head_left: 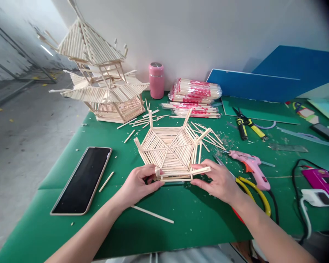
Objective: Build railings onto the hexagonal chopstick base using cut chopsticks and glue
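A hexagonal frame of pale wooden sticks [168, 148] sits on the green table, with short posts rising at its corners. My left hand [143, 182] pinches the near left corner of this frame, thumb in front. At the near right corner, my right hand [215, 180] has its thumb and fingers closed round the edge, by a slanting post. Between both hands runs the near side with its stacked sticks. One loose stick [152, 214] lies on the table below my left hand, and a shorter one [106, 181] lies farther left.
A stick pagoda model [106, 91] stands at the back left, beside a pink flask [156, 81] and bagged sticks [194, 91]. A phone [82, 180] lies left. Pliers [248, 124], a pink glue gun [250, 166], yellow-handled cutters [259, 193] and a magenta device [322, 182] are right.
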Action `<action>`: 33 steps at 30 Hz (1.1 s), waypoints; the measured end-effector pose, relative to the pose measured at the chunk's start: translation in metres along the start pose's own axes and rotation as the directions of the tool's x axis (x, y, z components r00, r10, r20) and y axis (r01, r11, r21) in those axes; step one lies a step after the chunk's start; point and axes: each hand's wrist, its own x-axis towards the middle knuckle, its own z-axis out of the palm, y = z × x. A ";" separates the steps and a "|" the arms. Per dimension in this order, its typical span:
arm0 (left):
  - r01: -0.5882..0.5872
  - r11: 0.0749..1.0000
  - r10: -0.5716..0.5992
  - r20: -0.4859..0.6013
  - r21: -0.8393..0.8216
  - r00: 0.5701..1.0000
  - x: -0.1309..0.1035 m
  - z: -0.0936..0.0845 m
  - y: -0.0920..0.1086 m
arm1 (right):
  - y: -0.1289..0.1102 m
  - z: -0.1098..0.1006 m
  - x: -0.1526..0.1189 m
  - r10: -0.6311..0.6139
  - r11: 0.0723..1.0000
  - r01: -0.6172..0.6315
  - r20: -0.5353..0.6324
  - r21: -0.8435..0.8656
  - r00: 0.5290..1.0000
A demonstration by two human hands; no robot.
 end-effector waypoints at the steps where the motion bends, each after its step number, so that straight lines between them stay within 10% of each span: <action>1: 0.004 1.000 -0.004 0.000 0.002 1.000 0.000 0.000 0.000 | -0.001 0.000 0.001 0.003 1.000 -0.003 -0.008 -0.007 1.000; 23: 0.012 0.999 -0.014 -0.048 -0.050 0.999 0.001 0.003 -0.003 | -0.004 0.004 -0.002 0.137 0.988 -0.136 -0.004 0.067 0.991; 33: 0.025 0.998 -0.028 -0.047 -0.063 0.998 -0.001 0.002 0.001 | -0.044 0.017 -0.036 0.189 0.982 -0.179 -0.338 0.060 0.922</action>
